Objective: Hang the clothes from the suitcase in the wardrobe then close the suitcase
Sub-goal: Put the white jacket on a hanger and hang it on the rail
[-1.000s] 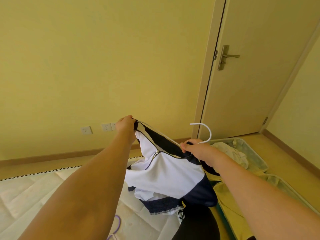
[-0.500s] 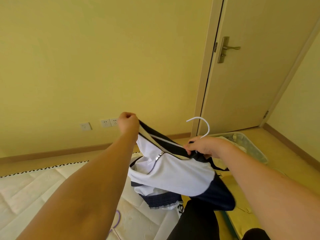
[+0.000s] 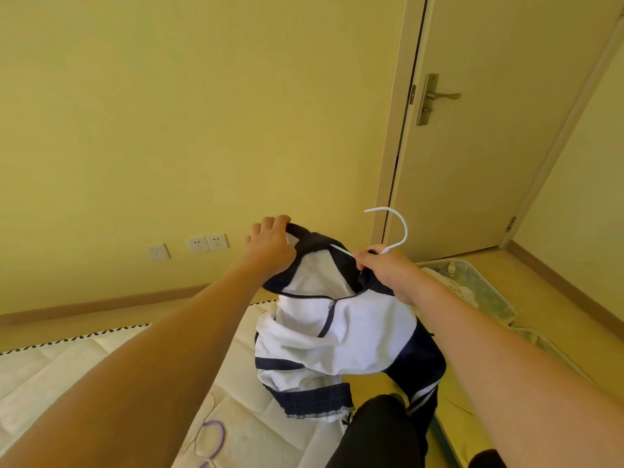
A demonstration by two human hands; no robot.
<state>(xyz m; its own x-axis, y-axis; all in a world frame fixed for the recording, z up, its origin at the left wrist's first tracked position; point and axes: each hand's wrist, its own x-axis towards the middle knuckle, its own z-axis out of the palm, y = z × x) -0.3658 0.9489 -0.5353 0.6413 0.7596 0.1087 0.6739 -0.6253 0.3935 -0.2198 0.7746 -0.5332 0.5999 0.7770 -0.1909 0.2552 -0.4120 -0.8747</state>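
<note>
A white and navy zip jacket (image 3: 337,336) hangs in the air in front of me, its zipper partly open. My left hand (image 3: 271,246) grips the jacket's dark collar at the left shoulder. My right hand (image 3: 385,268) holds a white hanger (image 3: 395,228) at its neck together with the right side of the collar; the hook sticks up above my fingers. The hanger's arms are hidden inside the jacket. The open pale green suitcase (image 3: 493,292) lies on the floor at the right, with a light garment (image 3: 456,288) inside it.
A pale mattress (image 3: 84,373) with a zigzag trim lies on the floor at the left, a purple hanger (image 3: 212,440) on it. A closed door (image 3: 489,123) with a metal handle stands behind the suitcase. Wall sockets (image 3: 206,243) sit low on the yellow wall. My dark-trousered leg (image 3: 378,434) is below.
My left hand has moved right along the collar, closer to my right hand. The jacket has been lifted and bunched, and the hanger hook stands higher.
</note>
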